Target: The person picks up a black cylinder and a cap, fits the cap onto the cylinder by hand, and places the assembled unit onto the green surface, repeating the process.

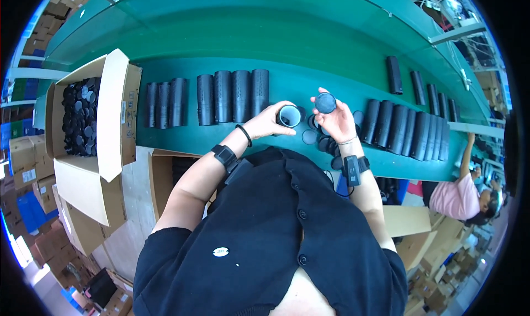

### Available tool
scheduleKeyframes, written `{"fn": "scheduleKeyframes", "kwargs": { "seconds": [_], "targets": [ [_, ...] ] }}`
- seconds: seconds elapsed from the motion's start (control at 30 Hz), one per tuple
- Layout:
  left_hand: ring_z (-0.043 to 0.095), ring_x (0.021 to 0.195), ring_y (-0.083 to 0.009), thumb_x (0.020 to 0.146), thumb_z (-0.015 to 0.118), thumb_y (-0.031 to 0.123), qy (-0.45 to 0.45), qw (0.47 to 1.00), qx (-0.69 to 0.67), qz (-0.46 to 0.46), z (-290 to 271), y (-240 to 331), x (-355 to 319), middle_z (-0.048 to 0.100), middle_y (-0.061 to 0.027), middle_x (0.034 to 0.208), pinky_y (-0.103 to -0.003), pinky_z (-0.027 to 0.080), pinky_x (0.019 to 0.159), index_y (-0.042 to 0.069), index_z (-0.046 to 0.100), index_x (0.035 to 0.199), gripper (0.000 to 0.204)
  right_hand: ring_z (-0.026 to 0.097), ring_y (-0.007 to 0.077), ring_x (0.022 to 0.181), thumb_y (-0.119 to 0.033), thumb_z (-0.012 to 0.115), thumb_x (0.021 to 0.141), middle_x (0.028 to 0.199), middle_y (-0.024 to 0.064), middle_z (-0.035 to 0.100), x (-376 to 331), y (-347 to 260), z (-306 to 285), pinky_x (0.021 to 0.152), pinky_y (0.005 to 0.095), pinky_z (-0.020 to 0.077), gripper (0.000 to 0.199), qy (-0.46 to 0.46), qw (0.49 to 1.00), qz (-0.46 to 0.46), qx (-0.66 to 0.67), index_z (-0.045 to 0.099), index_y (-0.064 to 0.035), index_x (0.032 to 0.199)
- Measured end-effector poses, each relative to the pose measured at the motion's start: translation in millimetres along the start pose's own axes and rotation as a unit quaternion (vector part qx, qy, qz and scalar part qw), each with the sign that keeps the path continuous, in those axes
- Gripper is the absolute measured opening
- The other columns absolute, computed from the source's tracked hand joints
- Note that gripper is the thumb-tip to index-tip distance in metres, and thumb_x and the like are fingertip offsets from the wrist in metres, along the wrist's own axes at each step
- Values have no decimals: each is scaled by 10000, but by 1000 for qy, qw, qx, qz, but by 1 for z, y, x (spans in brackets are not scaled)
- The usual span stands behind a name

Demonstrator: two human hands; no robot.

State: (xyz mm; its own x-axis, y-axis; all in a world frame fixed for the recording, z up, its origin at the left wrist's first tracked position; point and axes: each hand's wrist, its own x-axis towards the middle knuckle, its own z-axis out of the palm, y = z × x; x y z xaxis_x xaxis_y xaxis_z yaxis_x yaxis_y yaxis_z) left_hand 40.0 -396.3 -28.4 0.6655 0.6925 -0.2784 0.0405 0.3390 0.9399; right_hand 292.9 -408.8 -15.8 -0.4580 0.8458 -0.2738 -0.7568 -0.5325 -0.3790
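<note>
My left hand (271, 122) is wrapped round a black tube (289, 116) whose open end faces up, showing a pale inside. Just to the right, my right hand (340, 120) holds a round black cap (325, 102) between thumb and fingers, apart from the tube. Loose black caps (309, 136) lie on the green bench under and beside my right hand. Left of my left hand stands a row of black tubes (223, 97), with a smaller group of tubes (165, 104) further left.
An open cardboard box (128, 109) full of small black caps stands at the left. More black tubes (399, 129) line the bench (182, 138) at the right, with several others behind them. A co-worker in a pink top (455, 199) is at the far right. Another open carton (161, 175) sits below the bench edge.
</note>
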Motion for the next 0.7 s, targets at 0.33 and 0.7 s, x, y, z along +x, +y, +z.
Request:
{"fn": "scheduleKeyframes", "kwargs": {
  "seconds": [0.33, 0.7],
  "targets": [
    [538, 1059, -111, 699, 855, 93, -46, 996, -67, -41, 3, 16, -3, 592, -18, 1119, -280, 478, 876, 86, 514, 1263, 659, 474, 375, 1255, -192, 624, 926, 1362, 181, 457, -11, 12, 7, 1047, 438, 423, 542, -38, 995, -55, -78, 379, -90, 1398],
    [564, 1053, -127, 695, 831, 13, -88, 986, -138, -15, 9, 12, -6, 603, -11, 1124, -289, 481, 904, 60, 512, 1281, 669, 533, 158, 1089, -377, 576, 957, 1251, 69, 540, -18, 23, 9, 862, 336, 489, 706, -39, 991, 24, -128, 274, -21, 1486]
  ]
}}
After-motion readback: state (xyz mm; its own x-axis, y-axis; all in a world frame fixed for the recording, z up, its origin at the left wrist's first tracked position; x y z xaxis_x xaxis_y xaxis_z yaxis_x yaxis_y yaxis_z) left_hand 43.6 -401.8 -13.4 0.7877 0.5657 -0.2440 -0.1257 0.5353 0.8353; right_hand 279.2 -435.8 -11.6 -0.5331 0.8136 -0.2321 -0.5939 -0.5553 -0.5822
